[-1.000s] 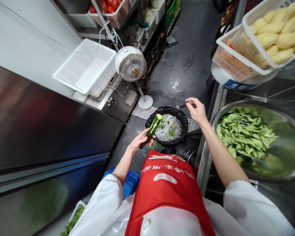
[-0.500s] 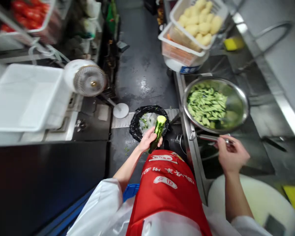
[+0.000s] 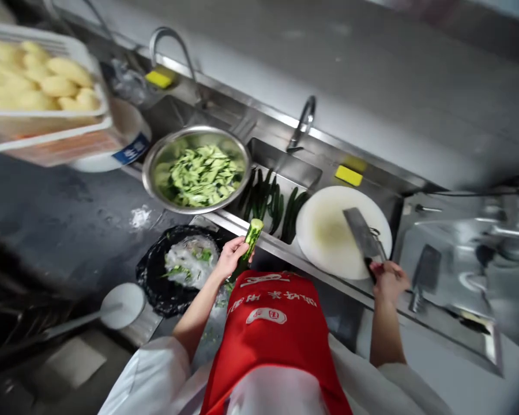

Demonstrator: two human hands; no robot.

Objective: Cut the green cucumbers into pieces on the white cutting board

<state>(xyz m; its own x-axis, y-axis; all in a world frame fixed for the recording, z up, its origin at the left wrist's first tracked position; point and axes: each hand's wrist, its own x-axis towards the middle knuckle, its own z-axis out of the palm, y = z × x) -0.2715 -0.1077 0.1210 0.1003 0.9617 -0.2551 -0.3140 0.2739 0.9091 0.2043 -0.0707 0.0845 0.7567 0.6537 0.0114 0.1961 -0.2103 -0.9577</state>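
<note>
My left hand point(image 3: 233, 257) is wrapped round a partly peeled cucumber point(image 3: 253, 232), its pale cut end pointing up and away. On the right, my right hand point(image 3: 390, 279) has its fingers closed at the dark handle of a cleaver point(image 3: 360, 231). The cleaver's blade lies over the round white cutting board point(image 3: 324, 230). A small metal tool point(image 3: 375, 233) shows beside the blade, too blurred to make out fully. Several whole cucumbers point(image 3: 262, 193) lie in the sink left of the board. Cut cucumber pieces point(image 3: 203, 176) fill much of a steel bowl point(image 3: 153, 184).
A black-lined bin point(image 3: 147, 288) holding scraps stands below the bowl. Stacked baskets point(image 3: 47, 141) with peeled potatoes point(image 3: 58, 85) are at the upper left. A faucet point(image 3: 305, 118) rises behind the sink, near a yellow sponge point(image 3: 348, 174). Metal trays point(image 3: 447, 242) stand at the right.
The view has swung right, bringing the sink and cutting board into sight. My right hand has gone from a metal tool beside the bowl to the cleaver's handle. My left hand still holds the cucumber.
</note>
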